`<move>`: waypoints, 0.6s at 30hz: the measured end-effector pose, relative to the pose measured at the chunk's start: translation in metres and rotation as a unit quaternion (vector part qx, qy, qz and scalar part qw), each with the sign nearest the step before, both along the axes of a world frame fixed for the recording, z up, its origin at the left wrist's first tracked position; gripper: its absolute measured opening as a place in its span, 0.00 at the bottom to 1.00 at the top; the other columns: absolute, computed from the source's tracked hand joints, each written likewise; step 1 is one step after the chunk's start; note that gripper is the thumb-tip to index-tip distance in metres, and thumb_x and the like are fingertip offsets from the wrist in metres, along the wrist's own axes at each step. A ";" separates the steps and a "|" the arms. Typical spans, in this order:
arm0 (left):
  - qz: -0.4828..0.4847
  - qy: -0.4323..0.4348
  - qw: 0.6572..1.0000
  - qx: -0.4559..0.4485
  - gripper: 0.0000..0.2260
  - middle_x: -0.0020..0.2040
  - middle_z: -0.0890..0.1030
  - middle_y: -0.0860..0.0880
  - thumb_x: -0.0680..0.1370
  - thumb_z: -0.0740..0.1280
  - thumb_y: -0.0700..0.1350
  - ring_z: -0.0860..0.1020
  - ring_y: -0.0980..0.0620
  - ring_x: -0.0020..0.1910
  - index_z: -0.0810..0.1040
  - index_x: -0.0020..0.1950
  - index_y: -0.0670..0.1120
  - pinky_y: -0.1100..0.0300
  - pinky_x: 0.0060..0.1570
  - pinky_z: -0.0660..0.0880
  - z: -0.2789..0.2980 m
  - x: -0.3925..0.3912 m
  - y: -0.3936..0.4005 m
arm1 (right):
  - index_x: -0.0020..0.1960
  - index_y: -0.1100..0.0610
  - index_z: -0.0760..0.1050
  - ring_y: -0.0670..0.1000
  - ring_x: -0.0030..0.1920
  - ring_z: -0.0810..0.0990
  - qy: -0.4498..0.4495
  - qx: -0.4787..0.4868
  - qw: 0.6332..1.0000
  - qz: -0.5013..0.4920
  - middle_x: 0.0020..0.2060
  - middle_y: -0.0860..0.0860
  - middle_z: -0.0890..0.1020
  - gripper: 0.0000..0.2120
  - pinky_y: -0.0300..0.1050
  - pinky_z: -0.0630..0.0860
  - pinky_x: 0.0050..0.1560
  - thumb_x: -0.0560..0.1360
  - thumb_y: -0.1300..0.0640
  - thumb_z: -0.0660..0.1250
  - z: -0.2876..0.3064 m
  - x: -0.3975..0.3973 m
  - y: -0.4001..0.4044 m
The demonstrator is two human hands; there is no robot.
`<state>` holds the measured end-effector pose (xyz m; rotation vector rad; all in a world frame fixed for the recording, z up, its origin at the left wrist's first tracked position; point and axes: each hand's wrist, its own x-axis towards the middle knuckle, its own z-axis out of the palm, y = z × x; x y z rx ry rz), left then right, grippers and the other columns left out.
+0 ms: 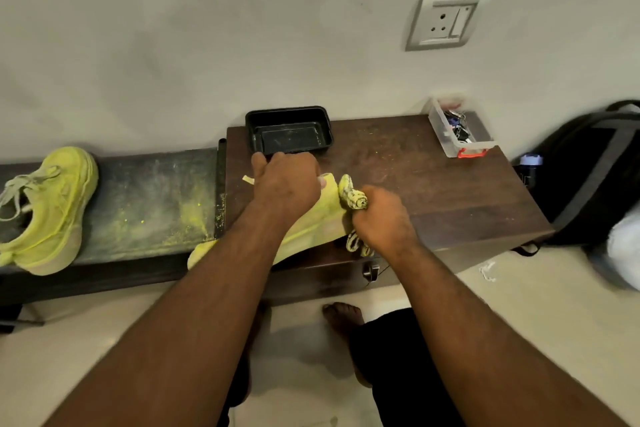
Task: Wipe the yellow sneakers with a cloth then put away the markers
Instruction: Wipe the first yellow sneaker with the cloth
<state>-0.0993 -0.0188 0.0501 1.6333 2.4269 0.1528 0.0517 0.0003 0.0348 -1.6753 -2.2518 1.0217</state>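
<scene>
Plain pale wall w/ socket plate (446, 19) behind; dark wood cabinet top (433, 191) against it, lower dusty bench (149, 204) to its left, strewn w/ yellow powder.

Mid-wipe, by the look of it. Left hand (285, 184) curled over and gripping the sneaker on the cabinet (311, 222), pinning it down. Right hand (382, 218) closed tight round a bunched, patterned cloth (353, 198), wad pressed to the shoe's side just right of the left-hand grip; cloth tail hanging below the fist (355, 243).

Second sneaker (48, 208) well left of both hands on the bench, laces loose; wiped or not, can't tell. So prob. first half of task in hand; marker stage not begun as far as visible.

Hidden/unclear:
- No markers identifiable anywhere. Black tray (289, 130) just beyond left-hand knuckles looks bare inside.
- Clear box w/ red latch (460, 130) far right-rear of the grip holds small clips or sim.; contents too small to name.
- Most of held shoe under forearm & hand; toe/heel orientation uncertain.
- Small pale scrap (248, 179) left of the grip, unidentifiable.
- Dark bag (588, 170) cut off at right edge.
</scene>
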 end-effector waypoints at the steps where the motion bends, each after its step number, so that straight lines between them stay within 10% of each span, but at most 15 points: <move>1: -0.006 0.006 1.000 -0.015 0.09 0.44 0.79 0.53 0.78 0.63 0.54 0.76 0.47 0.54 0.80 0.48 0.52 0.45 0.61 0.58 0.001 0.001 0.006 | 0.38 0.52 0.72 0.50 0.37 0.76 -0.030 -0.013 0.999 0.004 0.32 0.46 0.75 0.07 0.41 0.69 0.38 0.72 0.63 0.63 0.001 0.005 0.003; 5: -0.022 -0.029 0.999 -0.006 0.06 0.46 0.81 0.53 0.77 0.66 0.52 0.77 0.49 0.53 0.81 0.49 0.52 0.47 0.61 0.58 0.015 0.006 0.008 | 0.41 0.54 0.75 0.53 0.39 0.78 -0.009 0.000 0.997 -0.072 0.36 0.49 0.79 0.04 0.42 0.72 0.38 0.72 0.61 0.63 -0.002 0.025 0.014; 9: -0.027 -0.155 0.979 0.129 0.02 0.43 0.81 0.56 0.75 0.70 0.48 0.76 0.53 0.49 0.81 0.47 0.53 0.53 0.61 0.64 0.046 0.003 -0.021 | 0.61 0.54 0.78 0.46 0.44 0.78 0.165 0.096 0.977 -0.096 0.46 0.46 0.81 0.23 0.28 0.72 0.39 0.70 0.70 0.60 0.012 0.035 0.007; 13: 0.011 -0.238 0.940 0.244 0.07 0.40 0.78 0.57 0.75 0.70 0.41 0.76 0.56 0.41 0.79 0.48 0.53 0.62 0.47 0.71 0.054 0.002 -0.071 | 0.67 0.57 0.73 0.48 0.66 0.74 0.286 0.229 0.930 -0.008 0.64 0.52 0.77 0.32 0.44 0.71 0.67 0.64 0.72 0.57 0.022 0.035 -0.010; 18: 0.079 -0.278 0.891 0.349 0.13 0.46 0.81 0.51 0.74 0.66 0.51 0.79 0.54 0.46 0.79 0.52 0.45 0.57 0.45 0.75 0.025 0.016 -0.123 | 0.69 0.62 0.71 0.53 0.69 0.71 0.291 0.312 0.900 0.089 0.68 0.54 0.73 0.30 0.50 0.70 0.67 0.67 0.66 0.56 0.027 0.024 -0.033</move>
